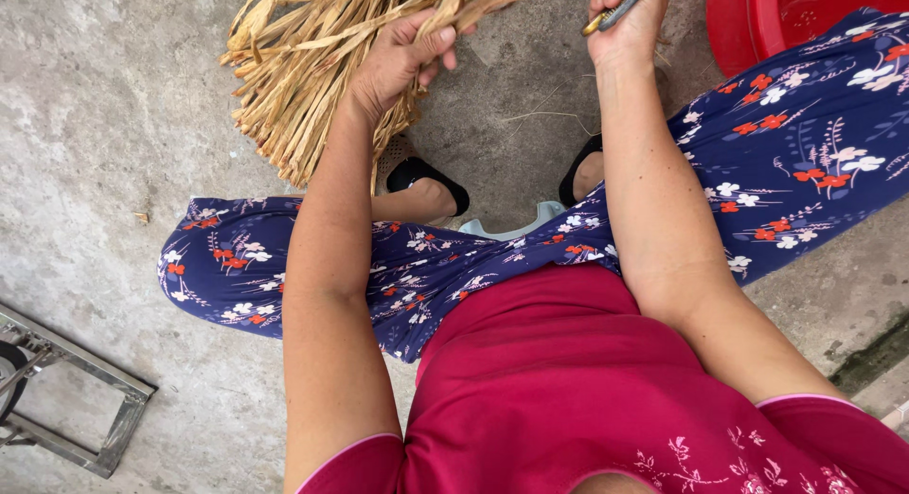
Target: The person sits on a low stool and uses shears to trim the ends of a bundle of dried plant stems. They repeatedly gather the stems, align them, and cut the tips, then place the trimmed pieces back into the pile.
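A bundle of dry straw-coloured strips (312, 68) hangs over the grey concrete floor (104, 125), gripped near its upper end by the left hand (398, 63), whose fingers (440, 40) are wrapped tightly round the stalks. The right hand (625, 21), just beside it, has its fingers closed on a slim dark tool with a yellowish tip (620, 7). A red plastic tub (786, 16) stands at the upper right, and a metal frame (85, 399) lies on the rough, stained floor at the lower left.
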The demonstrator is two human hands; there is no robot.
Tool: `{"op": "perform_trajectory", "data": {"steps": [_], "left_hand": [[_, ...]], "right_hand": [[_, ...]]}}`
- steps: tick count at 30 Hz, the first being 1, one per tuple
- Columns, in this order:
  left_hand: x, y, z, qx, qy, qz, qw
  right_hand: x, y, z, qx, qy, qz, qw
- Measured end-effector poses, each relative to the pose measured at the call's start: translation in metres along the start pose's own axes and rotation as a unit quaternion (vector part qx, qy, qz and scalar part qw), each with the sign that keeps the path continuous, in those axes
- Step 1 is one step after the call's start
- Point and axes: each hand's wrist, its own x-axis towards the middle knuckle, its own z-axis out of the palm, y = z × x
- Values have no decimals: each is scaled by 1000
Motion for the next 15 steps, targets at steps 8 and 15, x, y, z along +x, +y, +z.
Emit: {"op": "perform_trajectory", "data": {"steps": [8, 15], "left_hand": [[-23, 17, -39, -62, 88, 40, 993], [-4, 3, -7, -63, 61, -11, 996]], "right_hand": [[-13, -2, 28, -22, 19, 18, 999], [-84, 31, 102, -253, -135, 152, 946]]}}
